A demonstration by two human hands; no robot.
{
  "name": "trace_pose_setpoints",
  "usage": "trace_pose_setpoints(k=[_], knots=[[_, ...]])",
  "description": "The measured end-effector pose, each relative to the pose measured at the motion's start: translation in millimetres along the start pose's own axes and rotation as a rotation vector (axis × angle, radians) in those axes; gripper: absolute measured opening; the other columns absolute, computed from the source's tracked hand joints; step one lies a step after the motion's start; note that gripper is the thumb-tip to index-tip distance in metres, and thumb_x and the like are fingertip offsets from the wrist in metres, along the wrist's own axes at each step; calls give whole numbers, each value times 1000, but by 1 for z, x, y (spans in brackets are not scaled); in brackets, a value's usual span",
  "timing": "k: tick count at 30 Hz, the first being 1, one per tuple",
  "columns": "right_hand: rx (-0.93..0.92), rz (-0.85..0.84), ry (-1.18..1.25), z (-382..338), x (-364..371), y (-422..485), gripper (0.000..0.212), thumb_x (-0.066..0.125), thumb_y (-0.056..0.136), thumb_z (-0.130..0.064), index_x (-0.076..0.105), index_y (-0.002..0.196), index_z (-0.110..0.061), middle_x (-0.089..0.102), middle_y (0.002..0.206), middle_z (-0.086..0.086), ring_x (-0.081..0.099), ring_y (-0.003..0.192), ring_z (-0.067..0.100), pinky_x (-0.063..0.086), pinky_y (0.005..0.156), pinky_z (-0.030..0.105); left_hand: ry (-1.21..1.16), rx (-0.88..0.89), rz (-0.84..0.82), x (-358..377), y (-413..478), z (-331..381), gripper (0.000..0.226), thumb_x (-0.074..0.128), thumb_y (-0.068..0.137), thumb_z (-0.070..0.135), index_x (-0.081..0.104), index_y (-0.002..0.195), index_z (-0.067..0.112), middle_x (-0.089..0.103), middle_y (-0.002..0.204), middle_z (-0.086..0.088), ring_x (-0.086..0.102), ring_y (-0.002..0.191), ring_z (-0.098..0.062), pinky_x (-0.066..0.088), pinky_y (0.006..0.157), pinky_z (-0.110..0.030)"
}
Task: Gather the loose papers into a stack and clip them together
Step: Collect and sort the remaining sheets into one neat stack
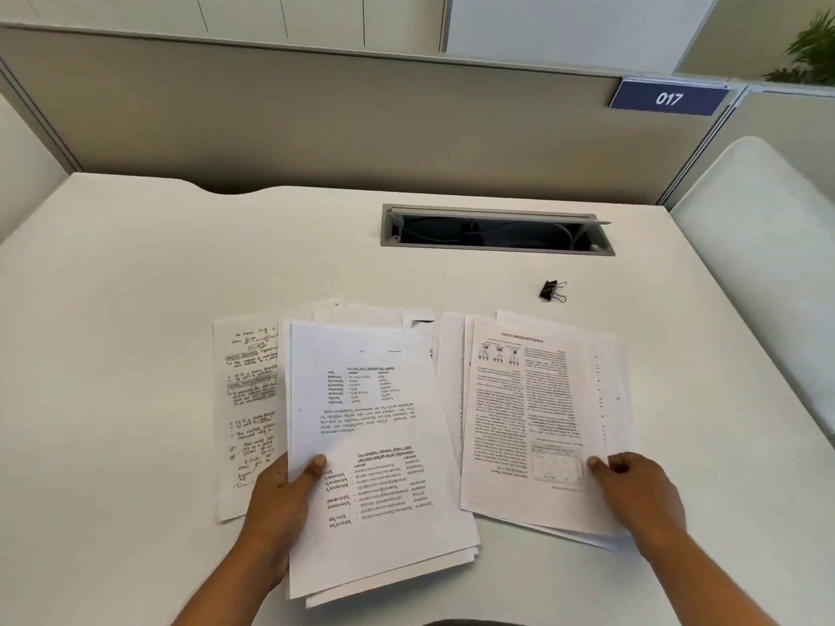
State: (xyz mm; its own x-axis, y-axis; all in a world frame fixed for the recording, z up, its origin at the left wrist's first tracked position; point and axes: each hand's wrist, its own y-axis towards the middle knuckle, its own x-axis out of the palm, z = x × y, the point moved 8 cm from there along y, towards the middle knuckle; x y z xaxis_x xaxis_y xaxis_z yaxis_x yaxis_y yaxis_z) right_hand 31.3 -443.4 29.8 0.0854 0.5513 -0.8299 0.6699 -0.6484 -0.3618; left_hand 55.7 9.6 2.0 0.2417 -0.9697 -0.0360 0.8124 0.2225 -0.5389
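- White paper, printed, several sheets: the bundle (375, 445) is in your left hand (280, 499), pinched at its lower left edge with the thumb (316, 463) on the top page and the fingers hidden beneath. Its lower sheets fan out unevenly at the near corner.
- Right hand (637, 490): the thumb lies on the top page of the right pile (533, 413) and the fingers curl at its near right edge. It appears to pinch the sheets, though the underside is hidden.
- Right pile: printed pages flat on the desk (135, 309), upside down to you, edges staggered, just beside the bundle.
- Handwritten sheet (248, 399): flat on the desk at the left, partly covered by the bundle and your left hand.
- Back sheets (375, 314): a few loose pages showing beyond the bundle, mostly covered.
- Binder clip (552, 291): black, lying on the desk beyond the right pile, apart from all the paper.
- Step in hand, by judgement: gathering, about midway, with nothing clipped yet.
- Move the right pile onto the bundle as one block, not page by page.
- Then take in the handwritten sheet and the back sheets.
- Keep firm thumb pressure so the fan does not slide.
- Tap the stack's edges square on the desk before you reach for the clip.
- Beyond: a cable hatch (497, 230), a partition (316, 128) and a number plate (668, 98).
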Motion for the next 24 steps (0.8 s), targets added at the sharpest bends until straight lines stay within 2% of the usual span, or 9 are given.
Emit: trace_pose_setpoints(k=[4, 8, 11, 14, 16, 18, 20, 22, 24], knots=[[62, -21, -237, 13, 3, -5, 70, 62, 78, -66, 55, 120, -11, 57, 120, 13, 59, 109, 36, 44, 80, 39, 21, -4, -1, 2, 0, -5, 14, 60, 101, 16, 70, 110, 17, 78, 108, -7, 73, 99, -32, 57, 91, -55], [117, -50, -259, 21, 9, -9, 88, 67, 68, -72, 46, 121, -4, 53, 120, 18, 60, 105, 41, 49, 84, 43, 33, -1, -20, 9, -2, -5, 14, 60, 100, 17, 71, 109, 19, 79, 105, -4, 74, 99, -31, 58, 91, -55], [115, -59, -182, 23, 15, -7, 89, 70, 59, -75, 43, 109, -7, 59, 105, 12, 68, 88, 35, 55, 80, 41, 45, 9, -36, 16, -2, -5, 14, 61, 100, 16, 72, 108, 19, 80, 104, -1, 74, 99, -28, 57, 92, -53], [141, -60, -74, 29, 22, -8, 85, 76, 57, -69, 44, 107, -8, 64, 97, 10, 68, 84, 34, 55, 72, 39, 55, 3, -50, 20, -3, -4, 14, 61, 100, 17, 72, 108, 19, 81, 102, -1, 75, 98, -28, 57, 92, -54], [151, -71, 30, 29, 25, -12, 77, 77, 59, -66, 50, 100, -7, 67, 87, 10, 64, 72, 31, 51, 63, 34, 61, 3, -66, 23, -4, -3, 14, 60, 100, 17, 72, 107, 19, 81, 101, 0, 75, 97, -28, 58, 91, -54], [133, -97, 94, 25, 25, -17, 59, 78, 66, -59, 51, 78, -9, 63, 71, 7, 52, 56, 26, 40, 56, 30, 68, 8, -75, 25, -5, -2, 14, 60, 101, 17, 72, 106, 19, 81, 99, 0, 76, 96, -27, 59, 89, -52], [89, -112, 81, 15, 22, -23, 48, 77, 74, -53, 49, 77, -15, 58, 71, 2, 56, 62, 26, 39, 61, 30, 75, 12, -83, 26, -5, -1, 14, 60, 101, 17, 72, 107, 19, 81, 99, 0, 76, 95, -27, 60, 88, -52], [-34, -12, -34, -4, 10, -33, 46, 75, 76, -52, 52, 99, -20, 60, 91, -2, 64, 89, 25, 46, 74, 33, 84, 16, -84, 27, -6, -1, 13, 60, 101, 18, 72, 106, 18, 81, 97, 0, 76, 93, -27, 60, 86, -51], [-250, 56, -33, -35, 5, -50, 44, 77, 75, -46, 54, 108, -26, 64, 101, -5, 64, 88, 16, 48, 76, 31, 88, 19, -87, 28, -7, 0, 13, 60, 101, 18, 72, 105, 18, 81, 95, 0, 77, 91, -27, 61, 83, -49]])
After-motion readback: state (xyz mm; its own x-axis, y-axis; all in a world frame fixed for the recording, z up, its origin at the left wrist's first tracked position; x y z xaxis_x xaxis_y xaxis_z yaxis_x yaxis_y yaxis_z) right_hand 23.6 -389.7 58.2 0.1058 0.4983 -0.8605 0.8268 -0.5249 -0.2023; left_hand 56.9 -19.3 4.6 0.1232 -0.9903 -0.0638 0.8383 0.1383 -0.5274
